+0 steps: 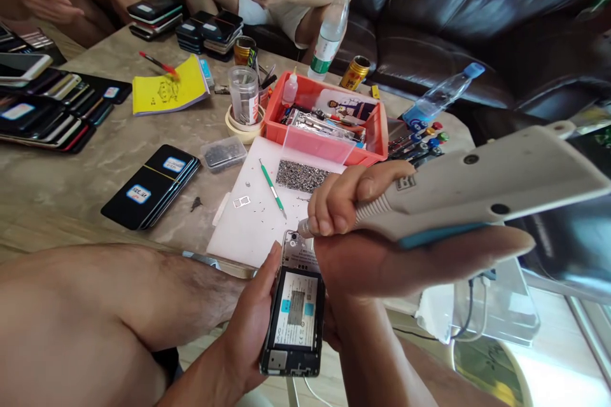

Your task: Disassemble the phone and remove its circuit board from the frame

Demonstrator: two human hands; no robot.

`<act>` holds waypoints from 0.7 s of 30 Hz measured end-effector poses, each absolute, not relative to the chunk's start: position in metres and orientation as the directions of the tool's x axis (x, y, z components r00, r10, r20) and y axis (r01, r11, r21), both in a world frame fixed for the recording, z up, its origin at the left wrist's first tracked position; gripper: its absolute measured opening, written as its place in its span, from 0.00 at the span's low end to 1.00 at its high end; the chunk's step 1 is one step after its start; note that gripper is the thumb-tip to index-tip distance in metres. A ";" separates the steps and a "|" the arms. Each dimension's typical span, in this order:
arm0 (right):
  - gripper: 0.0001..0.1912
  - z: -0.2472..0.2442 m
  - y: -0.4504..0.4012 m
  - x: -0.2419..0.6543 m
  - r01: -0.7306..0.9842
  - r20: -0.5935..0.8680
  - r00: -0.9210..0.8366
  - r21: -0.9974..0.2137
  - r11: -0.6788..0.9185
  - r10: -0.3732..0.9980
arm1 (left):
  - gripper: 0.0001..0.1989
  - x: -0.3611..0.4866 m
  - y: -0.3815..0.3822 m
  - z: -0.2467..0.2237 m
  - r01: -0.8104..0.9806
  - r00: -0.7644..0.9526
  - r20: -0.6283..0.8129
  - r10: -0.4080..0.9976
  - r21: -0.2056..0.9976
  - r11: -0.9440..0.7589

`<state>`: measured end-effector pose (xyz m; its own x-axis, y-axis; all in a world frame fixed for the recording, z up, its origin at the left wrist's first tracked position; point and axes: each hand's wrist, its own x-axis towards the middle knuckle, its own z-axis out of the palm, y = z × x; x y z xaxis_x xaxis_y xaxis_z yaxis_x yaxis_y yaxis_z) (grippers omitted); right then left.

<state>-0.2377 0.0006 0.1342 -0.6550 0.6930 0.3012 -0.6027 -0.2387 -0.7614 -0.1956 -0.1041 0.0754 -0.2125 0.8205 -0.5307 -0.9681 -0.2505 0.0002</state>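
Observation:
My left hand (251, 324) is closed around an opened smartphone (296, 311), its back cover off, with the battery and a metal shield plate showing. My right hand (344, 203) grips a grey, light-coloured electric screwdriver (468, 178), fingers wrapped about its ribbed neck and palm beneath the body. The screwdriver's tip is at the phone's upper end, close to the camera hole; whether it touches a screw I cannot tell. Just beyond, a white mat (238, 229) carries a green pen-like tool (272, 187), a SIM tray (241, 201), scattered tiny screws and a screw-filled clear box (301, 177).
A red bin (327, 154) of parts stands behind the mat, several screwdrivers (420, 140) beside it. Rubber-banded phones (150, 186) lie left, near a small clear case (224, 154). Phone stacks (57, 108), a yellow booklet (165, 89) and bottles (329, 32) stand further back. Other people sit opposite.

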 end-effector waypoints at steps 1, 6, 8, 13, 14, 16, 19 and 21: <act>0.34 0.135 0.000 -0.238 -0.599 0.294 -0.658 -0.762 -0.246 0.693 | 0.39 -0.196 -0.104 0.075 -0.968 -0.214 -0.532 0.819 0.006 -0.249; 0.35 0.138 -0.001 -0.239 -0.578 0.276 -0.676 -0.773 -0.260 0.684 | 0.41 -0.198 -0.106 0.077 -0.975 -0.189 -0.528 0.828 -0.002 -0.224; 0.35 0.137 -0.001 -0.239 -0.584 0.290 -0.673 -0.773 -0.248 0.681 | 0.42 -0.198 -0.106 0.078 -0.976 -0.180 -0.527 0.831 -0.011 -0.218; 0.33 0.132 0.000 -0.238 -0.589 0.320 -0.674 -0.776 -0.224 0.666 | 0.42 -0.199 -0.107 0.077 -0.978 -0.172 -0.540 0.824 -0.002 -0.206; 0.33 0.131 0.000 -0.238 -0.591 0.319 -0.673 -0.774 -0.225 0.668 | 0.42 -0.200 -0.107 0.077 -0.980 -0.167 -0.545 0.821 0.001 -0.199; 0.33 0.129 -0.001 -0.237 -0.597 0.315 -0.667 -0.769 -0.230 0.675 | 0.42 -0.201 -0.107 0.077 -0.983 -0.157 -0.553 0.818 0.007 -0.184; 0.34 0.126 -0.002 -0.236 -0.566 0.296 -0.708 -0.780 -0.265 0.641 | 0.43 -0.201 -0.107 0.076 -0.985 -0.142 -0.562 0.815 -0.001 -0.172; 0.35 0.124 -0.003 -0.236 -0.535 0.278 -0.746 -0.790 -0.297 0.605 | 0.43 -0.201 -0.106 0.076 -0.985 -0.136 -0.572 0.809 -0.012 -0.174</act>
